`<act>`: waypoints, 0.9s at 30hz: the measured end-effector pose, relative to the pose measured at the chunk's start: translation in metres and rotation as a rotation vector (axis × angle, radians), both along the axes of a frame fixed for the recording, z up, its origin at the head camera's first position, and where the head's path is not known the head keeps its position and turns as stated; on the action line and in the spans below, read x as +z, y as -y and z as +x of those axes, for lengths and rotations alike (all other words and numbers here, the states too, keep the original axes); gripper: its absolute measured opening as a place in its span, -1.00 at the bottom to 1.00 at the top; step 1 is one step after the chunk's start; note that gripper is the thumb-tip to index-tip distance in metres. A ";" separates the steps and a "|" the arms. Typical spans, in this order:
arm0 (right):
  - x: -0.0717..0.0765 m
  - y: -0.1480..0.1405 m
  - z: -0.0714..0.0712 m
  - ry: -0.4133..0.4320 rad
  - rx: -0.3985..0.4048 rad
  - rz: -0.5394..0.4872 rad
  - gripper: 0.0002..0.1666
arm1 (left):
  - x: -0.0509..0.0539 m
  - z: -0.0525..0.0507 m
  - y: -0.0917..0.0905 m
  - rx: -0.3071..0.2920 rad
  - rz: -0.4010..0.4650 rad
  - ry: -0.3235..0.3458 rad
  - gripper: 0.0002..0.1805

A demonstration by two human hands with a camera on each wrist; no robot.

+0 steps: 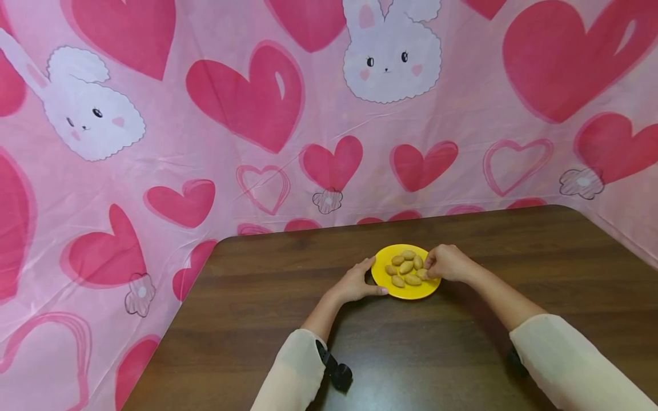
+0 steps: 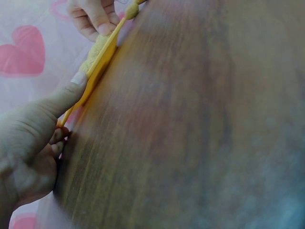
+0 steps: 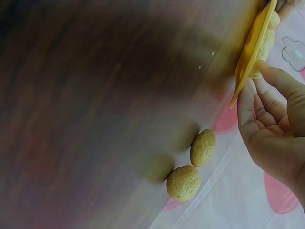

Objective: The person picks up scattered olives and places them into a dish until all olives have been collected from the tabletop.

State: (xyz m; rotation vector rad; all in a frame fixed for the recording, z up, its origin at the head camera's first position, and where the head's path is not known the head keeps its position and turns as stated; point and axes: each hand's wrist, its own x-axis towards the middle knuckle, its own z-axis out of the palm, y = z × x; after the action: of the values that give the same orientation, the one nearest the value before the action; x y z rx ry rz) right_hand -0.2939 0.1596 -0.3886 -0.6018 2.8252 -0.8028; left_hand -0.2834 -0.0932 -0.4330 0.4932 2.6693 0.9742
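A yellow plate (image 1: 411,293) bears several tan, oval, wrinkled pieces that look like walnuts (image 1: 406,267). My left hand (image 1: 354,283) grips the plate's left rim; in the left wrist view its thumb (image 2: 76,83) lies along the upper side and other fingers reach below. At the opposite rim, my right hand (image 1: 449,264) pinches a walnut (image 1: 422,274) at the plate's right edge, its fingertips partly covering it. Two more walnuts (image 3: 203,148) sit on the table beside the right hand in the right wrist view; the hand or forearm hides them from the head view.
The dark wooden table (image 1: 411,354) ends in rounded corners at the back. Behind it hangs a pink cloth (image 1: 221,148) printed with hearts and rabbits. A black wrist strap and camera (image 1: 336,371) stick out from the left sleeve, low over the table.
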 end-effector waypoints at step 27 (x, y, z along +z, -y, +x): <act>0.010 -0.028 0.001 0.018 -0.092 -0.017 -0.87 | -0.004 -0.002 0.000 -0.005 0.006 -0.030 -0.01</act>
State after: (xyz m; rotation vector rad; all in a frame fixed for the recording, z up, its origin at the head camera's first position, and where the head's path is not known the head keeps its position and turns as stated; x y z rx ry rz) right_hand -0.2931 0.1875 -0.3785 -0.4677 2.8505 -0.8444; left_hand -0.2850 -0.0928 -0.4366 0.5196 2.6912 0.9818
